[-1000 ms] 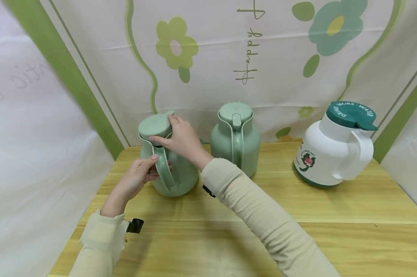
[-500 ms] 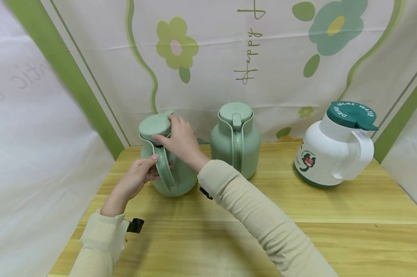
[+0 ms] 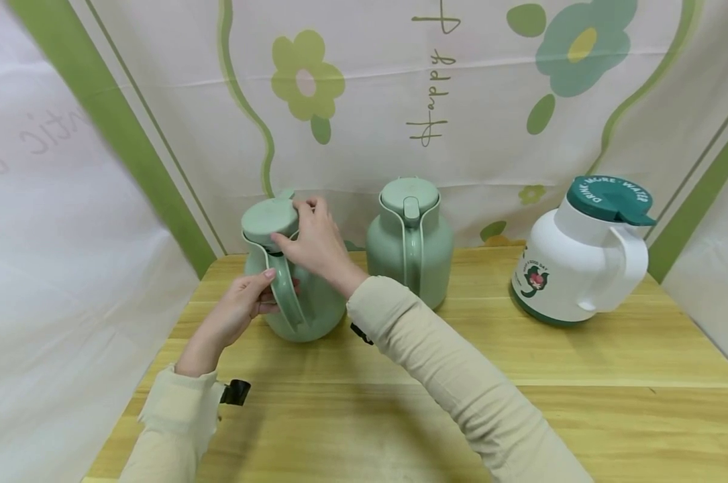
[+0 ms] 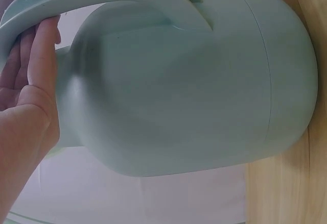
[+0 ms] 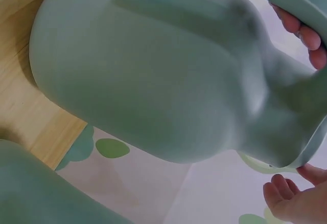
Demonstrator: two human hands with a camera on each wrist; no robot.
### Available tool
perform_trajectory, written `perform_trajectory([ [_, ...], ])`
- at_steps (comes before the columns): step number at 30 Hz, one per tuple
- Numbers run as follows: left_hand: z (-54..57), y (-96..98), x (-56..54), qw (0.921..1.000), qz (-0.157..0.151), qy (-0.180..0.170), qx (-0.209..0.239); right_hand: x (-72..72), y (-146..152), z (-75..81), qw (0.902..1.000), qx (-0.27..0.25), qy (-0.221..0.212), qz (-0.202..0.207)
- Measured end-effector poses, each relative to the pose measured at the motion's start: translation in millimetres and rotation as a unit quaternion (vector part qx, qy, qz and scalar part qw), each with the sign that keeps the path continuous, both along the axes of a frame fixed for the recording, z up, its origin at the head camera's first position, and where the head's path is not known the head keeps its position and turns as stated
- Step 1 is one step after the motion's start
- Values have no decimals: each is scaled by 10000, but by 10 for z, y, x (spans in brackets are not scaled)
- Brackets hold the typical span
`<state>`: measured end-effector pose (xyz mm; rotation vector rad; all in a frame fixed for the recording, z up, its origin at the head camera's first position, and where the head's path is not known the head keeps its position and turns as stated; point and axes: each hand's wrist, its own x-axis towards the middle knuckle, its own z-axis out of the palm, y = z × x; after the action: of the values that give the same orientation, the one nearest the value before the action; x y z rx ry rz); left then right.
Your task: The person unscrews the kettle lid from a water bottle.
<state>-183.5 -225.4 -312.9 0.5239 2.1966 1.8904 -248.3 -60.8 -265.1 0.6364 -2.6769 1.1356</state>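
At the left of the head view a sage-green insulated jug [image 3: 318, 312] stands upright on the wooden table. My left hand [image 3: 238, 307] grips its handle [image 3: 286, 295], thumb on the near side and fingers behind. My right hand [image 3: 317, 243] pinches the round lid [image 3: 268, 218] by its right edge, thumb in front and fingers at the back. A dark gap shows under the lid near the thumb, and the lid's tab [image 3: 287, 193] points to the back. In the right wrist view the jug's body [image 5: 153, 81] fills the middle, and the lid is out of frame.
A second green jug [image 3: 430, 268] with its lid on stands just right of the first, beside my right forearm. Further right is a white jug [image 3: 572, 268] with a dark green lid. A printed cloth [image 3: 364, 121] hangs behind the table [image 3: 315, 422].
The lid has turned counterclockwise, its tab swinging from the right towards the back. My right hand has shifted slightly with it; the left hand and the jug stay in place.
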Motion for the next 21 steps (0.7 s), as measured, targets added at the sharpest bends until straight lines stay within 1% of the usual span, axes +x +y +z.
perform_trajectory([
  [4,8,0,6,10000,13,8,-34,-2,-11,2,10000,12,-75,-65],
  [9,2,11,-2,9998,137,-55,-152,-5,-10,-19,9984,-450,-334,-125],
  [12,-5,18,-14,9997,156,-97,-183,-9,-4,-43,9964,-718,-409,-193],
  [14,-9,13,-19,9997,144,-99,-145,-10,-4,-54,9956,-827,-396,-183],
  [21,-4,-3,-11,9998,148,-94,-87,14,-26,-69,9963,-865,19,0],
])
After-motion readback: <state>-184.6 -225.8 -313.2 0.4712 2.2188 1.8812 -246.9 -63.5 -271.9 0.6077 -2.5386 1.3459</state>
